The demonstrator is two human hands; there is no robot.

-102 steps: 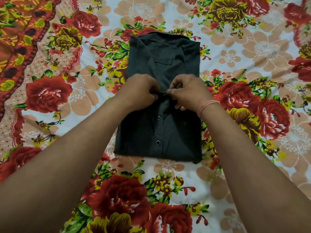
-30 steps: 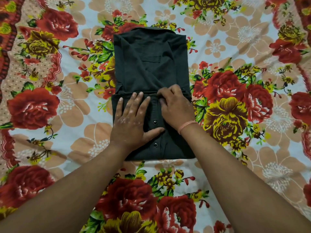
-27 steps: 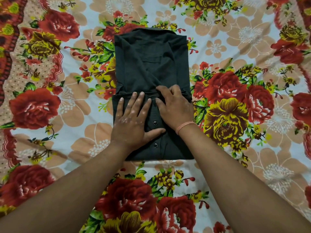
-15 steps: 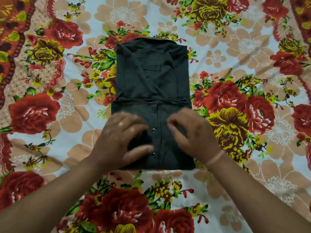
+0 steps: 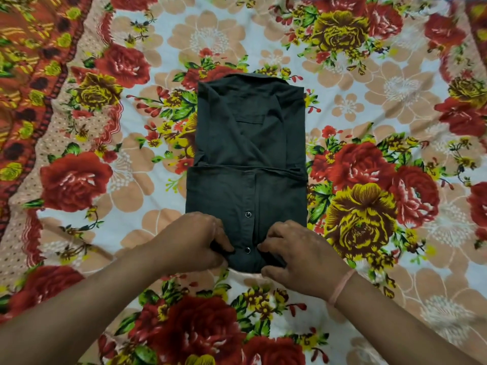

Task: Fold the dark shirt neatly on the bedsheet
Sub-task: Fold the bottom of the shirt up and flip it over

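The dark shirt lies as a narrow folded rectangle in the middle of the floral bedsheet, collar at the far end. Its near half is doubled over, with a crosswise edge halfway up and two snap buttons showing. My left hand pinches the shirt's near edge on the left of the button strip. My right hand, with a pink band at the wrist, grips the same near edge on the right. That edge is bunched and slightly lifted between both hands.
The bedsheet spreads out on every side, printed with red and yellow roses on a pale ground. An orange patterned border runs along the far left.
Both hands slid from the crosswise fold in the middle of the shirt back to its near edge and closed on it. The shirt keeps its place.
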